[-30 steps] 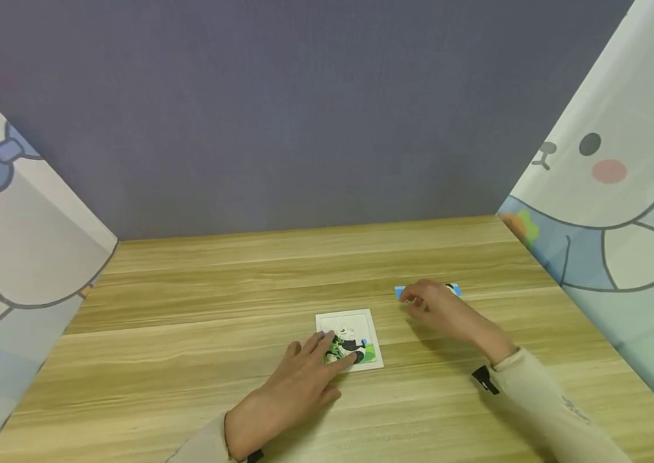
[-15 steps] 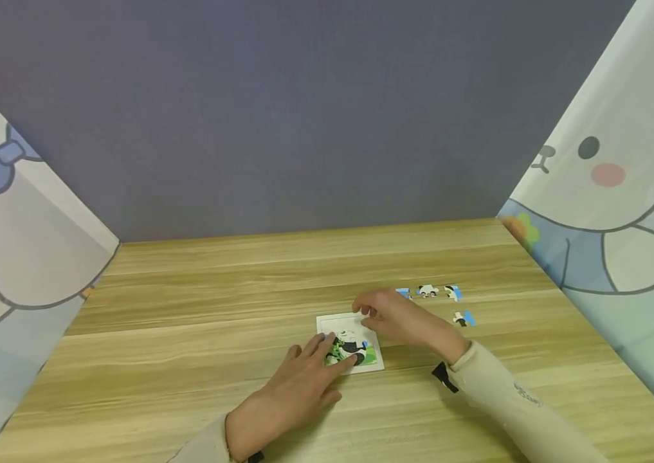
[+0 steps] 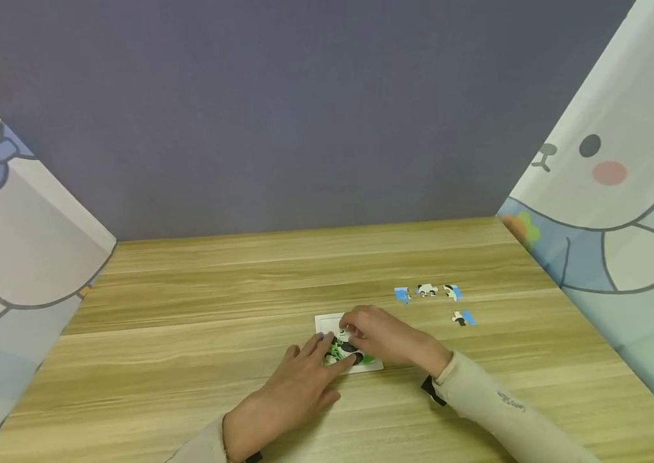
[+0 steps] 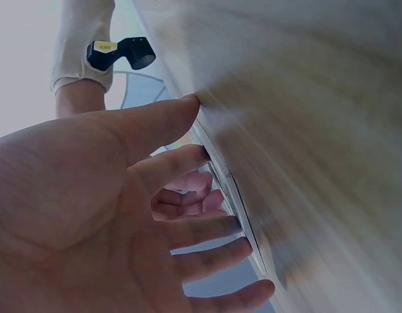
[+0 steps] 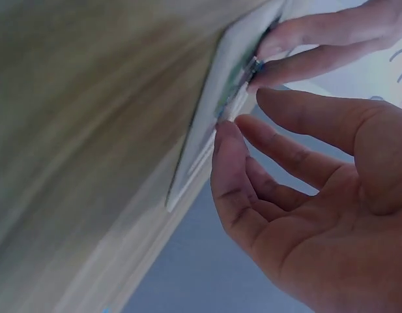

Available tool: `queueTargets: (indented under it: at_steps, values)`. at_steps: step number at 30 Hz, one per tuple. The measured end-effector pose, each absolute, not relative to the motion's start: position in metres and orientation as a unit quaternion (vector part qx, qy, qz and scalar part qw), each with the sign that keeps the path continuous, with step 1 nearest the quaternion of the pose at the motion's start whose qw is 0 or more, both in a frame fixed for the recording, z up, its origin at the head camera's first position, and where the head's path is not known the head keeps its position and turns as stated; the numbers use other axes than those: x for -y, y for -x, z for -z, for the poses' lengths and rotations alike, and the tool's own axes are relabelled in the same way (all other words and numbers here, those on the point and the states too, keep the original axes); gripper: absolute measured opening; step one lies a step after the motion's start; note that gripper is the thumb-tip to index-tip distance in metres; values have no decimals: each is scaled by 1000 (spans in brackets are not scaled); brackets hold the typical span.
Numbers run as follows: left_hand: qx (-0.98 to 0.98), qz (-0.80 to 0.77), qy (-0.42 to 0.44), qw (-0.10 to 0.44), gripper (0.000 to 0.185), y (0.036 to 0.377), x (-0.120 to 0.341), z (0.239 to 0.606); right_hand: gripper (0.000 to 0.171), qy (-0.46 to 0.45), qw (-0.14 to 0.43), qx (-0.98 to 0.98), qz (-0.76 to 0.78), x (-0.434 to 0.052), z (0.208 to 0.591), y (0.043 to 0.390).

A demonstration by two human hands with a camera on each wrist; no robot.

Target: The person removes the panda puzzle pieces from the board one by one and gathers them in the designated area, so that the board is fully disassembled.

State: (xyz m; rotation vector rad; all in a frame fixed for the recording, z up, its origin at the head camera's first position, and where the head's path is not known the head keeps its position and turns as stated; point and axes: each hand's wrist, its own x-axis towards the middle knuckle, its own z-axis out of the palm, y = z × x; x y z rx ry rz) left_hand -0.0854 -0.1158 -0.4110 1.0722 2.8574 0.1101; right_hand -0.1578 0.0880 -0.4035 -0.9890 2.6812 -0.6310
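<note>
A small white puzzle tray [image 3: 321,323] with a panda picture lies on the table, its lower part showing green and black-and-white pieces. My left hand [image 3: 294,386] spreads its fingers onto the tray's lower left, fingertips on the picture. From the right, my right hand [image 3: 381,335] reaches over the tray's upper half with bent fingers. In the right wrist view, the right fingertips [image 5: 225,127] are right at the tray's surface, and the thumb [image 5: 272,101] stands a little apart. I cannot tell whether a piece is under those fingertips. The left wrist view shows the left fingers [image 4: 207,228] along the tray edge.
Beyond the tray to the right lie several loose puzzle pieces: a blue one [image 3: 402,295], a panda face [image 3: 426,291], a blue-and-white one [image 3: 452,293] and another [image 3: 463,318] nearer. A grey wall [image 3: 303,128] closes the back of the wooden table [image 3: 188,308].
My right hand has moved left and nearer, from beside the loose pieces to over the tray, uncovering those pieces. My left hand has stayed on the tray.
</note>
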Motion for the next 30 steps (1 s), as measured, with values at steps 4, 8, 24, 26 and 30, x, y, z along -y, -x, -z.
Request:
queueTargets:
  at_steps: [4,8,24,26,30]
  values:
    - [-934,-39,-355,36,57,85,117,412,24,332,110,-915,201,-87,406,157]
    - [-933,-39,-356,33,57,85,117,412,28,324,113,-918,197,-86,406,156]
    - [-934,-10,-356,41,58,85,116,411,23,302,137,-915,231,-87,408,161]
    - [-934,-9,-356,40,57,85,116,412,24,296,140,-916,232,-87,408,160]
    - [-934,-6,-354,41,57,85,115,413,22,294,142,-915,237,-88,408,160]
